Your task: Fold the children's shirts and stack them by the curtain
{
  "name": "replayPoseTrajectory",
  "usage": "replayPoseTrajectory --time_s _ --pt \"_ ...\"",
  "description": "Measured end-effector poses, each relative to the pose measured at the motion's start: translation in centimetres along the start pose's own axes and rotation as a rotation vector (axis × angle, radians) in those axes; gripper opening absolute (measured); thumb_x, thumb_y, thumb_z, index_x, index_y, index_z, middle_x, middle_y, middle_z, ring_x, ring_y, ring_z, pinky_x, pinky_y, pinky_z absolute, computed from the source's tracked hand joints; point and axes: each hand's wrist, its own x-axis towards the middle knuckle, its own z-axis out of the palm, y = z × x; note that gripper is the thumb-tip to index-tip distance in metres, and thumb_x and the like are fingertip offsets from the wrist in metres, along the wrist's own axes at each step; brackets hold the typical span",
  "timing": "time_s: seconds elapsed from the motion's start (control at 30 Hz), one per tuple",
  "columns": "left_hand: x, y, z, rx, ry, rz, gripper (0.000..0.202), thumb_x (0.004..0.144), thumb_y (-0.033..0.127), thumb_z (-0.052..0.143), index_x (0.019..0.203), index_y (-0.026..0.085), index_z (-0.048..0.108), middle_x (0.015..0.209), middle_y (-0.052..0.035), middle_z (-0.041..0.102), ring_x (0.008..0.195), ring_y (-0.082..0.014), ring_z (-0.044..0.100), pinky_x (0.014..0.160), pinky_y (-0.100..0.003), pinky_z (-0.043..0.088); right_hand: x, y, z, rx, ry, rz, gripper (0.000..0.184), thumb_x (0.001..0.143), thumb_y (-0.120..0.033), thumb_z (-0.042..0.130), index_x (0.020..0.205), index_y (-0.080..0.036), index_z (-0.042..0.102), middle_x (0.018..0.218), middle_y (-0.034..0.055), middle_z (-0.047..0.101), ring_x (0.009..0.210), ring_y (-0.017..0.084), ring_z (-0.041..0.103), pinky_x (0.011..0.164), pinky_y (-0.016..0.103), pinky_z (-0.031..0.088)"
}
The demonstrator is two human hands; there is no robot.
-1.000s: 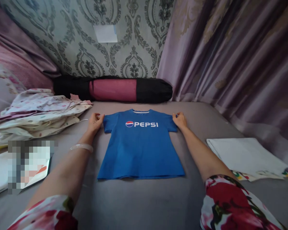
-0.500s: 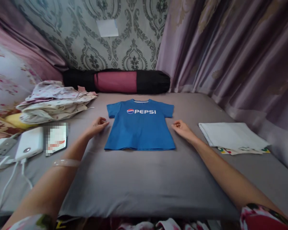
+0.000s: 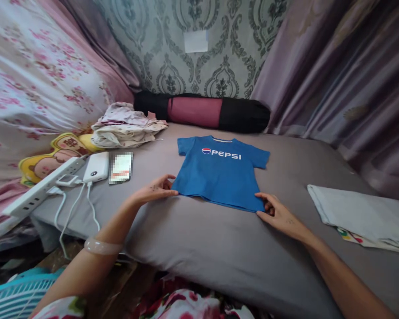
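A blue T-shirt with a white PEPSI print lies flat, front up, on the grey mattress. My left hand is at the shirt's near left hem corner, thumb above and fingertips pinched on the edge. At the near right hem corner, my right hand has its thumb on the cloth and its fingers curled under. A pale bangle sits on my left wrist.
A folded white cloth lies at the right. A pile of floral clothes and a black and pink roll sit at the back. A power bank, a power strip and cables lie at the left edge. Curtains hang on the right.
Both hands slid from the sleeves down the shirt's sides to its near hem corners. The camera pulled back and turned left, bringing the mattress edge and floor into view.
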Motion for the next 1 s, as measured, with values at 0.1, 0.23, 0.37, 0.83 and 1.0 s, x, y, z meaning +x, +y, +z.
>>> replayPoseTrajectory --time_s 0.1,0.23,0.37,0.83,1.0 --pt "-0.2 -0.3 0.5 -0.012 0.011 0.029 0.065 0.07 0.043 0.07 0.126 0.019 0.046 0.074 0.0041 0.053 0.068 -0.0125 0.05 0.061 -0.024 0.039 0.2 -0.3 0.4 -0.082 0.054 -0.036 0.042 0.078 -0.034 0.054 0.119 -0.023 0.056 0.091 0.0036 0.054 0.074 0.016 0.056 0.072 0.032 0.049" --pt "0.0 -0.5 1.2 -0.012 0.128 0.042 0.056 0.074 0.043 0.063 0.123 0.018 0.049 0.074 0.0028 0.055 0.066 -0.0126 0.051 0.06 -0.024 0.04 0.3 -1.0 1.2 -0.198 0.122 -0.057 0.036 0.082 -0.029 0.048 0.115 -0.02 0.057 0.095 0.0059 0.056 0.074 0.016 0.057 0.077 0.033 0.049" --pt "0.3 -0.3 1.8 0.063 0.266 0.002 0.05 0.078 0.044 0.054 0.12 0.017 0.052 0.074 0.0 0.06 0.062 -0.013 0.052 0.056 -0.024 0.041 0.0 -1.9 1.6 -0.294 0.178 -0.052 0.032 0.089 -0.032 0.044 0.112 -0.018 0.059 0.1 0.0086 0.059 0.078 0.018 0.06 0.08 0.034 0.048" --pt "1.7 1.1 3.9 0.564 0.42 0.022 0.042 0.075 0.024 0.048 0.115 0.019 0.061 0.072 -0.0014 0.062 0.066 -0.0171 0.057 0.065 -0.027 0.043 0.0 -3.4 2.3 -0.651 0.133 -0.014 0.031 0.086 -0.011 0.038 0.11 -0.015 0.056 0.104 0.0117 0.051 0.077 0.018 0.056 0.068 0.03 0.043" --pt "0.9 1.0 1.9 0.747 0.448 0.121 0.045 0.079 0.022 0.042 0.122 0.023 0.056 0.088 -0.0053 0.067 0.075 -0.0209 0.061 0.067 -0.028 0.042 0.0 -3.7 1.4 -0.676 0.125 0.014 0.034 0.087 -0.006 0.034 0.11 -0.017 0.056 0.099 0.0089 0.05 0.073 0.016 0.053 0.066 0.028 0.04"
